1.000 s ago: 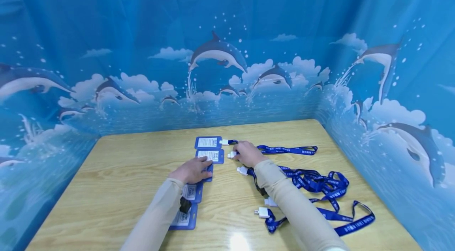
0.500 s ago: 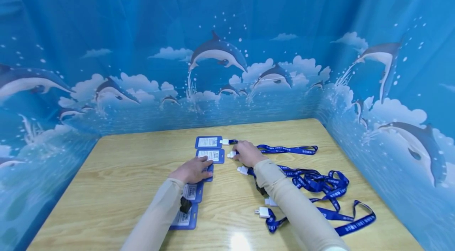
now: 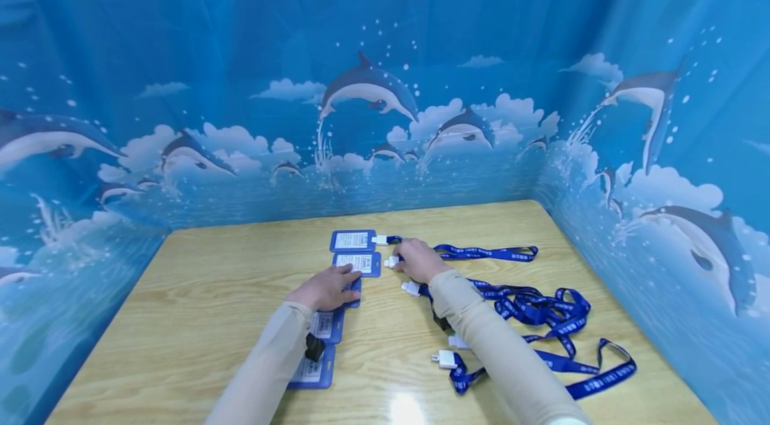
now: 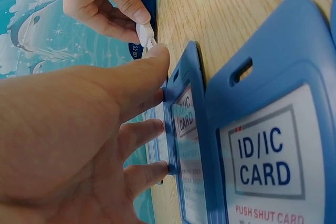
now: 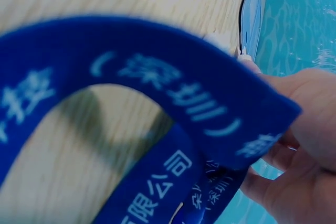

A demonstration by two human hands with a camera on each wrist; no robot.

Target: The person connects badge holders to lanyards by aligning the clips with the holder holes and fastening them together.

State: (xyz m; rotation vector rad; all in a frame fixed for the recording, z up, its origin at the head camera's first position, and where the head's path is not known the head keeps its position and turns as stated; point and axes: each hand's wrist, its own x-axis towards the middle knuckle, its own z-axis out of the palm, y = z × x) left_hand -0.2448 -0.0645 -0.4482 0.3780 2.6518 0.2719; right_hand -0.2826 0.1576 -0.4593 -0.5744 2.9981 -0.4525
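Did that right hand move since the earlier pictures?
No: the right hand, pinching a white lanyard clip, shows no clear shift against the far edge of the wooden table in the head view.

From my station I see the farthest badge holder (image 3: 353,240) on the table (image 3: 210,318), four more badge holders (image 3: 361,262) in a line before it, lanyards (image 3: 529,310) to its right, and a curtain (image 3: 271,104) behind it.
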